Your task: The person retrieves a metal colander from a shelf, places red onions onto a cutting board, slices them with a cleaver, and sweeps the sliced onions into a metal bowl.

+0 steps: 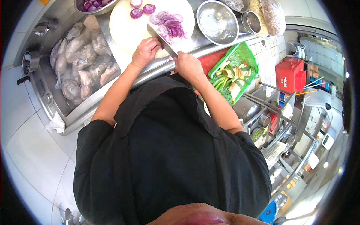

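A steel counter [119,58] runs along a tiled kitchen, with a sink [36,77] at its left end and a round cream board [122,28] lying on top.

The right hand [187,66] has its fingers wrapped around the handle of a knife [162,39], whose blade slants across the near part of the board. The left hand [146,51] is curled, fingertips bunched close beside the blade; whether they pinch a piece of onion or touch the steel, I cannot tell. That closeness looks like the chief danger: a sideways slip of the edge, or a fingertip straying under it, could mean a cut.

Sliced red onion [173,29] lies loosely heaped just beyond the blade, where a broad sweep of it could scatter rings. Farther back, the onion halves [136,13] might rock or slide if the board is jolted.

To the right stands a metal bowl [218,23], near enough that a swinging elbow or knocked board could shift it. Below the counter's front edge sits a green basket [243,52] of leafy pieces; slices pushed over the near rim could drop that way.
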Demonstrator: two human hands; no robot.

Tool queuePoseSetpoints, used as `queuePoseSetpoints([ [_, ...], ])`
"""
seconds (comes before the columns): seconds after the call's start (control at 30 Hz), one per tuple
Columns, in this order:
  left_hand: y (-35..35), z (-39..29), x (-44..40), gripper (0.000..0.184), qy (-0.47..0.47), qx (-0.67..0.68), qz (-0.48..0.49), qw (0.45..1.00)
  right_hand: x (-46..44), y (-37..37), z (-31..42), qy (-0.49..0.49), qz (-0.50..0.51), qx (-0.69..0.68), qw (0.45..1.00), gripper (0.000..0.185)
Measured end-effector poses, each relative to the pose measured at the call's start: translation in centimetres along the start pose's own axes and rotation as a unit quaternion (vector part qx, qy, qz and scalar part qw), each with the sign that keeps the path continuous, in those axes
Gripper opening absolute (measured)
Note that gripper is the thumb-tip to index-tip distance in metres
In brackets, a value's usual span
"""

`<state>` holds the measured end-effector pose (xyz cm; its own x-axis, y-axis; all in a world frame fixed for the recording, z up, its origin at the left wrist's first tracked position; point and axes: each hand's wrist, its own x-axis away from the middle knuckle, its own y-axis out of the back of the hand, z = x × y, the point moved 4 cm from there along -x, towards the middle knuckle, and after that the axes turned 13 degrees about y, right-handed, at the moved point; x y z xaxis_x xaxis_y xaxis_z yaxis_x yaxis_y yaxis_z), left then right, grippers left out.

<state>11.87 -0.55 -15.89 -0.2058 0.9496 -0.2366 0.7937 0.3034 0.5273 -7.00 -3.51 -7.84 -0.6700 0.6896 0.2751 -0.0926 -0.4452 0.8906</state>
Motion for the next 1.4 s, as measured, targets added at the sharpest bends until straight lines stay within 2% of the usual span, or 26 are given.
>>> queuePoseSetpoints([
  [0.17, 0.1, 0.0, 0.1, 0.01, 0.003, -0.014, -0.007, 1.0, 1.1, 2.0, 0.9, -0.01, 0.002, -0.02, 1.0, 0.03],
  [0.27, 0.3, -0.5, 0.1, 0.012, 0.006, -0.019, 0.007, 1.0, -0.4, -0.8, -0.9, -0.009, 0.032, -0.011, 0.999, 0.031],
  [0.33, 0.3, -0.5, -0.1, 0.013, 0.003, -0.016, -0.003, 1.0, -2.1, 0.4, -1.8, 0.015, 0.033, -0.024, 0.999, 0.032],
  [0.43, 0.6, -1.9, -0.3, 0.011, -0.055, -0.056, -0.029, 0.996, -2.2, 3.3, -2.2, 0.027, 0.022, -0.037, 0.999, 0.036],
  [0.53, 0.4, -5.0, 1.4, 0.012, 0.023, 0.017, -0.003, 1.0, -1.8, 5.9, -3.0, 0.032, -0.007, -0.048, 0.998, 0.037],
  [0.57, -0.6, -4.9, 2.4, 0.022, 0.096, 0.056, 0.112, 0.987, -1.6, 6.2, -3.4, 0.032, -0.017, -0.053, 0.998, 0.037],
  [0.67, -3.3, -5.0, 4.2, 0.034, 0.138, -0.103, 0.232, 0.957, -1.4, 6.2, -4.1, 0.017, -0.013, -0.067, 0.998, 0.038],
  [0.7, -4.8, -3.4, 5.2, 0.044, 0.117, -0.111, 0.244, 0.956, -1.3, 6.0, -4.3, 0.012, -0.002, -0.074, 0.997, 0.037],
  [0.83, -7.8, -3.0, 5.4, 0.047, 0.061, -0.204, 0.174, 0.961, -0.5, 5.7, -4.3, 0.013, 0.026, -0.108, 0.994, 0.036],
  [0.93, -9.5, -3.2, 5.0, 0.039, 0.12, -0.194, 0.194, 0.954, -0.4, 5.0, -5.5, 0.024, 0.048, -0.077, 0.996, 0.034],
  [0.97, -9.6, -3.5, 5.0, 0.029, 0.167, -0.178, 0.199, 0.949, -0.4, 5.1, -5.8, 0.029, 0.05, -0.083, 0.995, 0.033],
  [1.07, -10.0, -2.1, 5.7, 0.022, 0.145, -0.117, 0.123, 0.975, -0.6, 5.9, -6.8, 0.049, 0.055, -0.079, 0.994, 0.033],
  [1.1, -9.5, -2.3, 5.4, 0.019, 0.179, -0.11, 0.155, 0.965, -0.8, 6.0, -7.2, 0.055, 0.053, -0.079, 0.994, 0.033],
  [1.2, -8.7, -1.8, 6.1, 0.023, 0.22, -0.068, 0.143, 0.963, -1.5, 5.3, -8.8, 0.081, 0.037, -0.105, 0.99, 0.033],
  [1.4, -6.5, -2.4, 6.3, 0.028, 0.186, -0.086, 0.141, 0.969, -2.4, 6.6, -10.3, 0.067, 0.017, -0.088, 0.994, 0.034],
])
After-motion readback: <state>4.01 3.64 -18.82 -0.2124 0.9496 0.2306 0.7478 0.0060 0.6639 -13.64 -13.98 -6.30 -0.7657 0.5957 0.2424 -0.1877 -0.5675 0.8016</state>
